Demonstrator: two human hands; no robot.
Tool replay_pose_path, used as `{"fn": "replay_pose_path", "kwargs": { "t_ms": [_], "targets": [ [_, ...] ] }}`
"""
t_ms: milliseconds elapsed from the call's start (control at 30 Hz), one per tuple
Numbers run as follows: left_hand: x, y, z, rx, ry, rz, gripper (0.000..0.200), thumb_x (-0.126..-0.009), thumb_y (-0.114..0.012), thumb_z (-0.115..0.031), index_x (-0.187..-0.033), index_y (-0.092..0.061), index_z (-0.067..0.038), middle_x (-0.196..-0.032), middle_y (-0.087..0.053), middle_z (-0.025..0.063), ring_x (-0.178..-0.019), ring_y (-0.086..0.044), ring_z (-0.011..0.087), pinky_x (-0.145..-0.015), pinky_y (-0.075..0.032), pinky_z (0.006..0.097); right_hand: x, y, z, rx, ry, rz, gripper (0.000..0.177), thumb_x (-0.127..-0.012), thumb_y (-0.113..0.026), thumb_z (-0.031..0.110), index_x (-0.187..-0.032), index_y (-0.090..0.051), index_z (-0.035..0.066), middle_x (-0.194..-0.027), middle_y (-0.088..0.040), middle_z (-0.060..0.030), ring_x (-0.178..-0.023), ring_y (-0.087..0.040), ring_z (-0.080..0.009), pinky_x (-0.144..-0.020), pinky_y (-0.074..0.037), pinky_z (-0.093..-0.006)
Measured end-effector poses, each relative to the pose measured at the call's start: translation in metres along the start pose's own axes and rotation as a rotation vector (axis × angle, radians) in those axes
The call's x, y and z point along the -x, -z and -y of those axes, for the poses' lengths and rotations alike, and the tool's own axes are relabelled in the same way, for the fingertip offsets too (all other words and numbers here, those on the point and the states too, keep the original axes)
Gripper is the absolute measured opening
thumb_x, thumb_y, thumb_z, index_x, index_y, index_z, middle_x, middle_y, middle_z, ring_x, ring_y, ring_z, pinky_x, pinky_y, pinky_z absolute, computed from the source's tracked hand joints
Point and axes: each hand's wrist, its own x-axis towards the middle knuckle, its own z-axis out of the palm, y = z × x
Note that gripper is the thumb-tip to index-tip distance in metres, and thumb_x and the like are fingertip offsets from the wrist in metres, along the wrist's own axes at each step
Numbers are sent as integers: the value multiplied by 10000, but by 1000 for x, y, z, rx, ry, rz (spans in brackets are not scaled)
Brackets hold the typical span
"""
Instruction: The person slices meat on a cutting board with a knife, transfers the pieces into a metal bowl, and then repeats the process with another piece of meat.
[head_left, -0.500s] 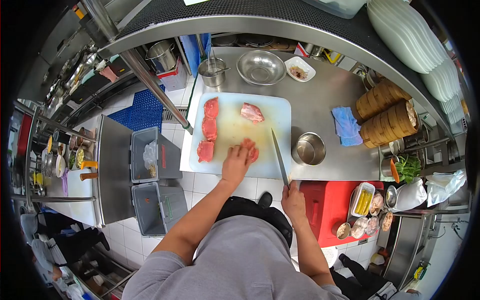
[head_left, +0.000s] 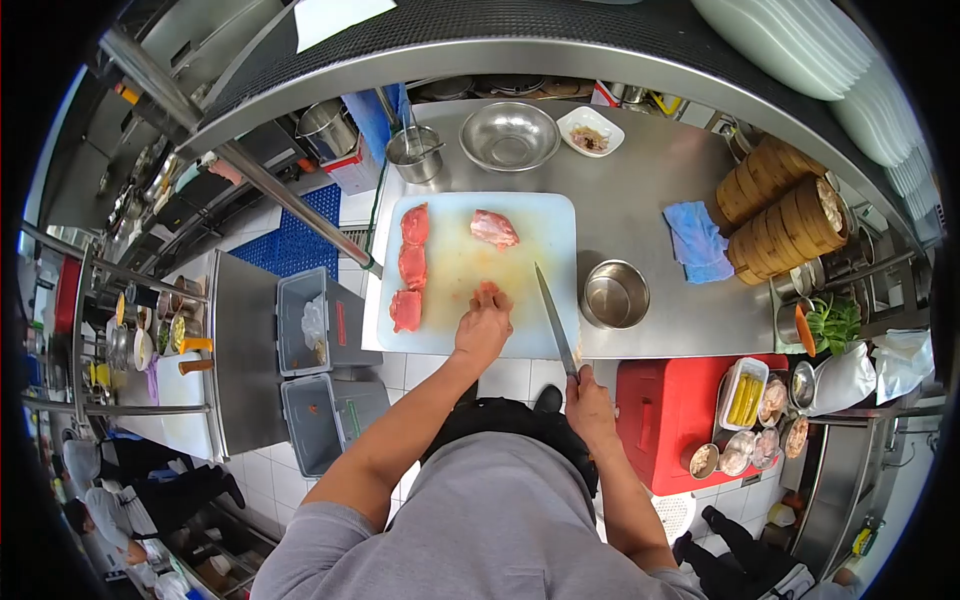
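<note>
My left hand (head_left: pixel 485 325) is on the white cutting board (head_left: pixel 545 215), its fingers curled over a small piece of raw meat (head_left: pixel 487 288) that shows only in part. In my right hand (head_left: pixel 592 403) is the handle of a long knife (head_left: pixel 556 318). Its blade points away from me over the board's right edge. Along the board's left side lies a column of red meat slices (head_left: pixel 412 266). A thicker chunk of raw meat (head_left: pixel 494 228) sits farther up the board.
Right of the board stands a steel pot (head_left: pixel 615 294). Behind it are a steel bowl (head_left: pixel 510 137), a white dish (head_left: pixel 590 132) and a pot with utensils (head_left: pixel 414 155). A blue cloth (head_left: pixel 698 242) lies near bamboo steamers (head_left: pixel 785 225). A metal shelf (head_left: pixel 560 65) spans overhead.
My left hand's fingers have drawn together over the meat piece, which is now mostly covered. The knife remains in my right hand, at nearly the same angle. The whole view has shifted slightly.
</note>
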Motion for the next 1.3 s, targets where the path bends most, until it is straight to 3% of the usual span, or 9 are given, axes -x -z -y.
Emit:
{"fn": "replay_pose_path", "kwargs": {
  "t_ms": [67, 167, 367, 467, 567, 700, 900, 1100, 1300],
  "targets": [
    [-5, 8, 2, 95, 75, 121, 505, -814, -730, -144, -1223, -555, 96, -1146, -652, 281, -847, -702, 369, -746, -627, 405, -1, 1, -4, -28, 21, 5, 200, -1016, -541, 206, -1029, -483, 16, -766, -657, -344, -756, -652, -555, -705, -514, -641],
    [-4, 29, 21, 476, 125, 49, 288, -846, -723, -122, -1012, -634, 96, -872, -710, 209, -733, -718, 281, -676, -613, 345, -4, -1, -14, -71, 21, 27, 205, -1014, -545, 207, -1027, -488, 10, -752, -654, -335, -752, -652, -552, -708, -515, -642],
    [19, -1, 65, 1394, 716, -126, 202, -916, -692, -108, -822, -632, 61, -731, -698, 100, -712, -695, 127, -619, -567, 280, -5, 1, -23, -84, 45, -7, 206, -1016, -545, 208, -1011, -499, 8, -738, -651, -327, -744, -653, -542, -703, -516, -635],
    [25, 28, 56, 1086, 609, -282, 170, -874, -717, -89, -817, -628, 44, -727, -679, 121, -675, -694, 199, -631, -573, 312, -6, 8, -19, -14, 60, 8, 208, -1017, -542, 210, -1025, -505, 6, -736, -650, -327, -737, -654, -538, -701, -516, -631],
    [21, 45, 46, 458, 391, -265, 191, -819, -763, -83, -880, -616, 21, -819, -653, 159, -727, -690, 303, -667, -587, 381, -8, 12, -11, -12, 84, 32, 213, -1017, -543, 213, -1045, -513, 4, -740, -651, -329, -740, -659, -533, -706, -523, -626],
    [16, 19, 28, 164, 215, -140, 348, -815, -801, -217, -1034, -613, -21, -1059, -602, 174, -938, -656, 370, -744, -582, 469, -13, 3, 5, 55, 125, 85, 230, -1017, -538, 224, -1079, -519, 3, -769, -668, -317, -756, -674, -517, -711, -541, -606],
    [17, 39, 31, 322, 145, -214, 306, -865, -784, -257, -1077, -687, -59, -1049, -626, 175, -893, -665, 337, -725, -586, 440, -7, -5, 33, 108, 118, 137, 241, -1024, -524, 234, -1109, -523, 8, -802, -687, -295, -766, -686, -501, -708, -550, -593],
    [26, 14, 65, 1048, 504, -147, 218, -865, -765, -107, -1007, -673, 29, -913, -717, 148, -795, -718, 226, -726, -587, 325, 2, -15, 39, 141, 87, 134, 213, -1032, -503, 213, -1093, -529, 10, -791, -683, -290, -752, -690, -493, -701, -554, -587],
    [32, -3, 28, 1073, 590, -197, 255, -840, -764, -48, -1069, -677, 19, -961, -736, 134, -805, -719, 197, -742, -583, 314, -4, -20, 58, 262, 247, 115, 158, -1030, -484, 160, -1072, -542, 20, -756, -674, -265, -670, -692, -461, -602, -576, -544]
  ]
}}
